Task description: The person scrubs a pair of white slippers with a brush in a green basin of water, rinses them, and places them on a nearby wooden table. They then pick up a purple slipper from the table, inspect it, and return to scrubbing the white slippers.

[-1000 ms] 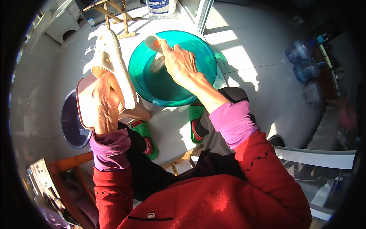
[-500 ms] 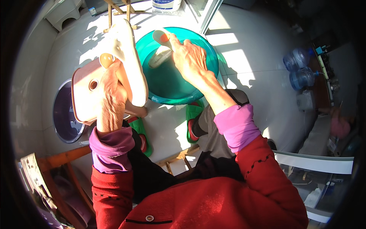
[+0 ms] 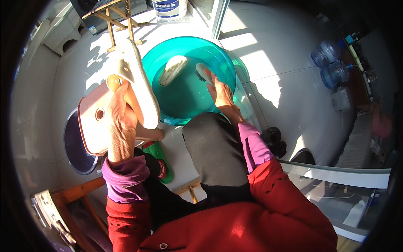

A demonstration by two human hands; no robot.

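Note:
A cream slipper (image 3: 147,96) with holes in its upper is gripped by my left hand (image 3: 121,122), its sole edge turned to the right. The slipper is held above a pink plastic stool (image 3: 90,126). My right hand (image 3: 221,93) is closed around a pale scrubbing brush (image 3: 202,70), whose dark bristles point down to the left. Hand and brush are over the right side of a large green basin (image 3: 191,40) of water. In the basin lies a second pale slipper (image 3: 172,70), its ridged sole facing up.
A dark purple tub (image 3: 75,149) stands partly behind the stool. Beyond the basin are a wooden stool (image 3: 110,29) and a white bucket (image 3: 170,10). Large water bottles (image 3: 334,75) sit at the right. My black-clad right knee (image 3: 216,147) is close to the basin's near rim.
My right hand has drawn the brush right and nearer, away from the slipper in the basin. My right knee has come up over the near rim. My left hand still holds its slipper.

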